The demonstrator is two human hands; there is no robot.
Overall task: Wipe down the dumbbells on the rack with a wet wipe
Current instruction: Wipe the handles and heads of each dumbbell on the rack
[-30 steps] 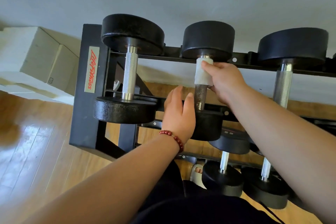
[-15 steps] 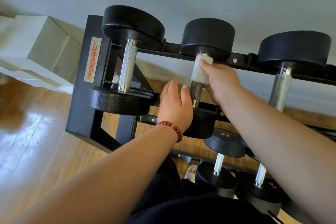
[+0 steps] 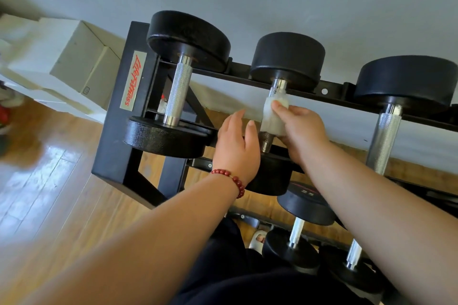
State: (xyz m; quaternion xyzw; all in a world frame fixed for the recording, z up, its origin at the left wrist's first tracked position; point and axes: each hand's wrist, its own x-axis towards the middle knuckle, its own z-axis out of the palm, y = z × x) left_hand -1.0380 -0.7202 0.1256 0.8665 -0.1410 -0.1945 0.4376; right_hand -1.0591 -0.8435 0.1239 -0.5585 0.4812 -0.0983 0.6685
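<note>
Three black dumbbells lie across the top tier of a black rack [image 3: 116,131]. My right hand [image 3: 301,129] grips a white wet wipe [image 3: 271,117] wrapped round the knurled handle of the middle dumbbell [image 3: 287,57]. My left hand [image 3: 236,146], with a red bead bracelet at the wrist, rests with straight fingers on that dumbbell's near head, which it mostly hides. The left dumbbell [image 3: 177,89] and the right dumbbell [image 3: 386,131] have bare silver handles.
Smaller dumbbells [image 3: 306,203] sit on the lower tier below my arms. White cardboard boxes [image 3: 74,62] stand on the wooden floor [image 3: 49,181] left of the rack. A grey wall runs behind the rack.
My right hand has slid the wipe down the middle handle, away from the far head, baring the chrome collar there. The left hand stays on the near head. The camera has tilted.
</note>
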